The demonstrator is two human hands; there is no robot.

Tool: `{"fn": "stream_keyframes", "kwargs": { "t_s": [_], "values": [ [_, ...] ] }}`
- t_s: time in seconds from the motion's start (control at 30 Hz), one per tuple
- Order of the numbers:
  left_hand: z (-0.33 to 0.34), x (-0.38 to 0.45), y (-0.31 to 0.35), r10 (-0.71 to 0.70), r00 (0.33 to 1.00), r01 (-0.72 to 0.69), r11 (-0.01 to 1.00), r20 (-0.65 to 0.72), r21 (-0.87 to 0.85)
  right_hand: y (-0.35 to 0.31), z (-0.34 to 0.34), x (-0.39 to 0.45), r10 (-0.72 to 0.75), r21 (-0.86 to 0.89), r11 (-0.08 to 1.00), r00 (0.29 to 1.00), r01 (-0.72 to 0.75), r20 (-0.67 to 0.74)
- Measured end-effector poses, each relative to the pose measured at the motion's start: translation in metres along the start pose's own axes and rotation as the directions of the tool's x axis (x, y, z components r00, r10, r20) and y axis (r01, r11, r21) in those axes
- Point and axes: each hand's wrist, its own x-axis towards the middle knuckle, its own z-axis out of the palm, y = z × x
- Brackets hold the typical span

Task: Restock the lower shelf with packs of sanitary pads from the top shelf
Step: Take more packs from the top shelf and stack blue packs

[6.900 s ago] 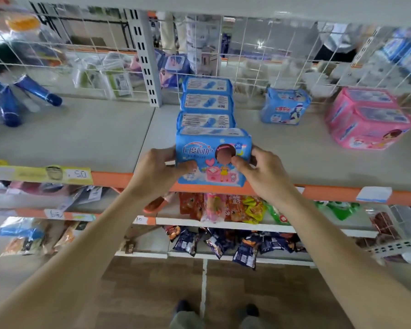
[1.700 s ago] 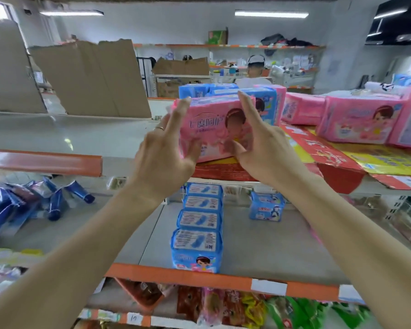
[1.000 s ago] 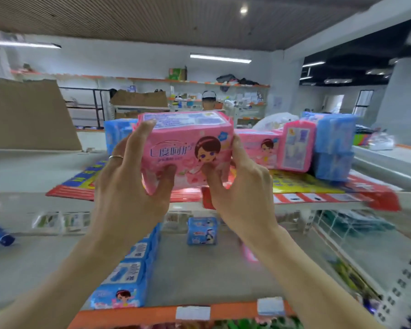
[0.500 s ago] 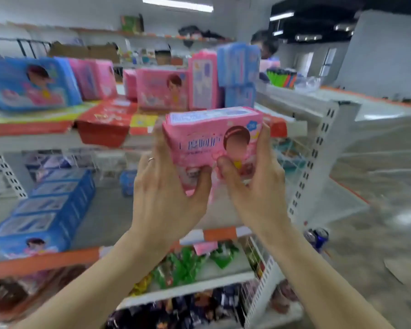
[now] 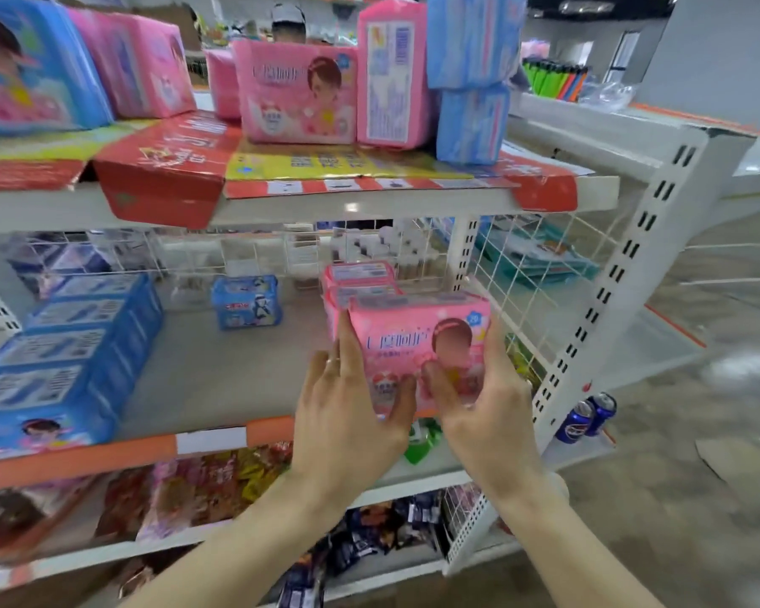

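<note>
Already the lower shelf (image 5: 220, 379) is filling: blue packs (image 5: 67, 344) are lining its left, pink ones (image 5: 358, 278) its right. Left hand (image 5: 352, 414) and right hand (image 5: 479, 401) are both grasping a pink pack (image 5: 417, 340) at the front lip, just beside the wire side panel (image 5: 540, 291) (tight there). More packs are waiting on the top shelf (image 5: 369, 204); the shelf's middle is offering room.

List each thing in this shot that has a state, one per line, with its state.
Left hand: gripping the held pink pack.
Right hand: gripping the same pack.
Held pink pack: upright, at the lower shelf's front edge.
Pink row: lined up behind it.
Blue row: lined up front to back.
Small blue pack: upright, alone.
Lower shelf: partly stocked.
</note>
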Motion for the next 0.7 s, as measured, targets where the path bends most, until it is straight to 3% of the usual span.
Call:
{"fn": "stream_keyframes", "kwargs": {
  "t_s": [0.1, 0.3, 0.57, 0.7],
  "values": [
    [0.005, -0.002, -0.023, -0.039, 0.998, 0.038, 0.999, 0.043, 0.024, 0.016, 0.024, -0.008, 0.089, -0.031, 0.996, 0.995, -0.088, 0.037],
    [0.001, 0.003, -0.072, -0.075, 0.992, 0.073, 0.997, 0.098, 0.026, 0.022, 0.072, -0.017, 0.108, -0.192, 0.976, 0.993, -0.099, 0.039],
    [0.011, 0.013, -0.102, -0.121, 0.978, 0.121, 0.993, 0.169, 0.01, 0.031, 0.1, -0.022, 0.212, -0.206, 0.959, 0.975, -0.195, 0.063],
    [0.025, 0.029, -0.105, -0.117, 0.977, 0.124, 0.992, 0.178, -0.029, 0.043, 0.097, -0.002, 0.192, -0.228, 0.958, 0.979, -0.172, 0.067]
  ]
}}
